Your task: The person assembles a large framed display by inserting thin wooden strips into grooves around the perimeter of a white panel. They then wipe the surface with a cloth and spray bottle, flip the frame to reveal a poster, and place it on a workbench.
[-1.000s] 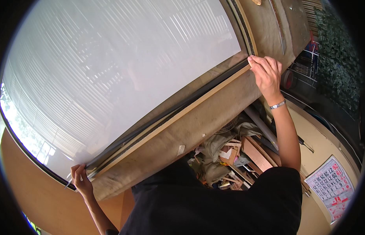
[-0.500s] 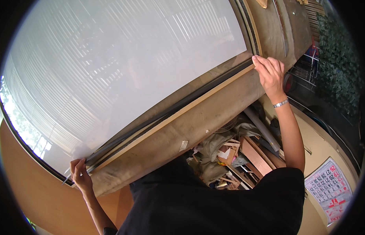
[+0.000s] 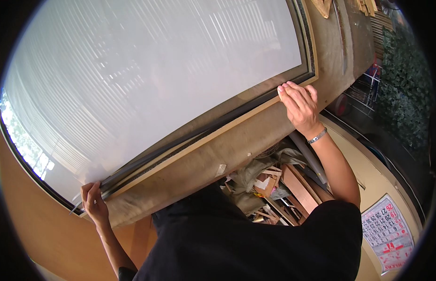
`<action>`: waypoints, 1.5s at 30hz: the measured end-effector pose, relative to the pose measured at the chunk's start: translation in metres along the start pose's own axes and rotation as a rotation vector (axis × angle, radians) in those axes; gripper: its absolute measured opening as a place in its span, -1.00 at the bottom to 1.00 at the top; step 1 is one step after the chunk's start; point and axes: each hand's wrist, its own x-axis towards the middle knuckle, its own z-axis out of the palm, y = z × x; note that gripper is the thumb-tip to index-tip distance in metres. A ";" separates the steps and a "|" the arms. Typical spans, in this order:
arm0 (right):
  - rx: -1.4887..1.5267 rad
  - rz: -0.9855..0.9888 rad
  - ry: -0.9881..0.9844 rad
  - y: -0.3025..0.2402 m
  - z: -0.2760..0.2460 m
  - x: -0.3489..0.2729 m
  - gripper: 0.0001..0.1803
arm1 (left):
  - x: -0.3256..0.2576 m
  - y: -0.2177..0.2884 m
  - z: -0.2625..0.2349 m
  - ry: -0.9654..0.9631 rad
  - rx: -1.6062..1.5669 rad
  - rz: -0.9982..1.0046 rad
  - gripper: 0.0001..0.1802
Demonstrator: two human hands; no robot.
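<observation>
Head view shows 2 bare hands on 1 long, thin, pale wooden strip [image 3: 204, 138] that runs along the lower edge of a big frosted glass pane [image 3: 152, 75].

On the left, the left hand [image 3: 94, 201] has its grip closed around the strip's low end, beside a dark rubber seal [image 3: 133, 171]. In the middle, the strip lies on a wide dusty brown tabletop [image 3: 218, 159]. On the right, the right hand [image 3: 297, 105] lies flat with its grip loose, fingers pressing down on the strip's high end near the pane's corner.

I think both ends should be pushed evenly, so the strip stays straight and snug against the glass. Keep fingers off the seal.
</observation>
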 end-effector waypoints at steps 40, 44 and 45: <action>0.282 -0.088 0.064 -0.159 0.001 0.063 -0.70 | -0.007 -0.004 0.017 0.191 0.065 0.257 -0.69; 0.196 -0.162 0.039 -0.161 0.001 0.065 -0.70 | -0.003 -0.002 0.008 0.122 0.031 0.287 -0.68; 0.165 -0.182 0.035 -0.162 0.001 0.066 -0.70 | -0.001 -0.002 0.008 0.102 0.021 0.287 -0.66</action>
